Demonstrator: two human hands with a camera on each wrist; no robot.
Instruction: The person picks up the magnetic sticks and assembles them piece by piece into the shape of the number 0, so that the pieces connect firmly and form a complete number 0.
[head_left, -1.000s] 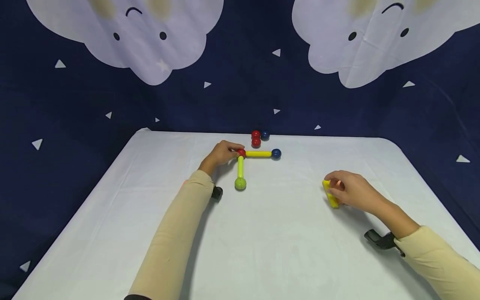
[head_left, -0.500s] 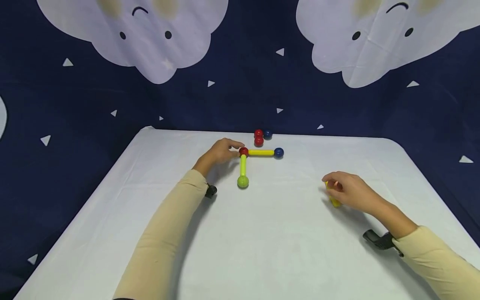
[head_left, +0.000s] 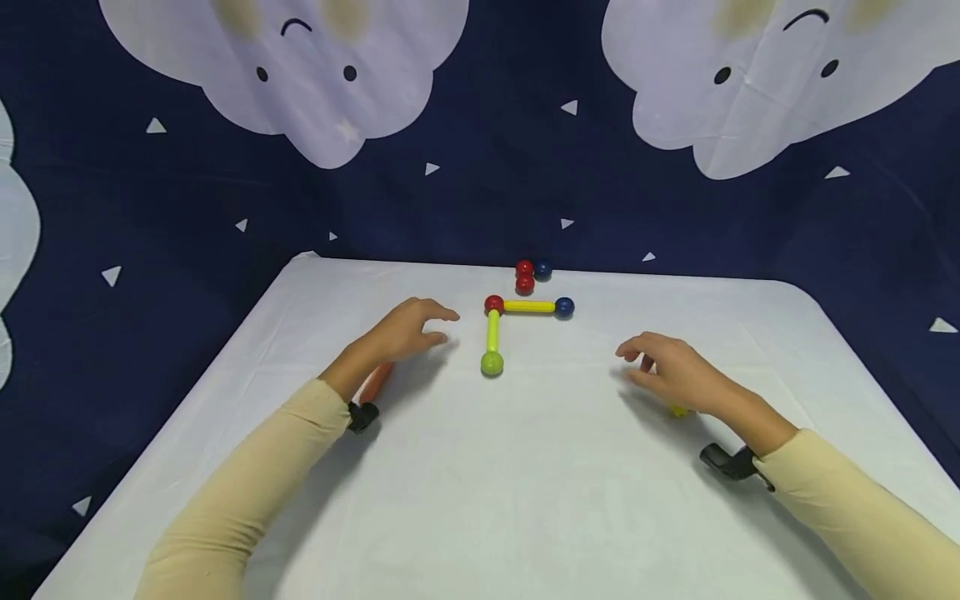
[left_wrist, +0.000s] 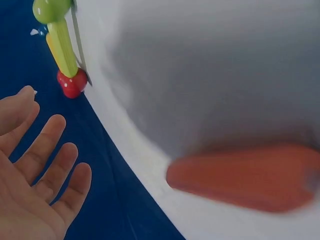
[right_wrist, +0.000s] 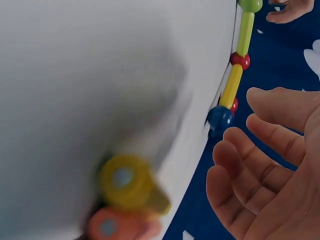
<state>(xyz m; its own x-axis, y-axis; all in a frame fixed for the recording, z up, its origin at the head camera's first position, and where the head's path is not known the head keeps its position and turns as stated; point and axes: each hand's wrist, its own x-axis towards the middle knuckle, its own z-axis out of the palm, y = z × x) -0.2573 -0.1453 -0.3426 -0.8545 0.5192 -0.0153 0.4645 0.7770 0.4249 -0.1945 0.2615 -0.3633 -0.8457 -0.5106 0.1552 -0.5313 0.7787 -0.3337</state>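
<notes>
My left hand (head_left: 408,329) hovers left of the joined pieces, fingers apart and holding nothing. Beneath its wrist lies an orange stick (left_wrist: 245,177), partly hidden in the head view. A red ball (head_left: 494,305) forms the corner of an L, with a yellow stick (head_left: 529,307) running right to a blue ball (head_left: 565,307). From the same corner a yellow-green stick (head_left: 492,332) runs down to a green ball (head_left: 492,363). My right hand (head_left: 675,371) is over the table's right side, fingers loosely bent around nothing. Below it lie another yellow stick (right_wrist: 125,182) and an orange stick (right_wrist: 115,223), blurred.
Two loose red balls (head_left: 525,284) and a dark blue ball (head_left: 543,270) sit together near the far edge of the white table (head_left: 525,500). Behind stands a dark blue cloth backdrop (head_left: 510,183) with clouds and triangles.
My left hand has drawn away from the red ball, leftward and nearer to me. My right hand has come off the yellow stick and shifted slightly left. The view has turned slightly.
</notes>
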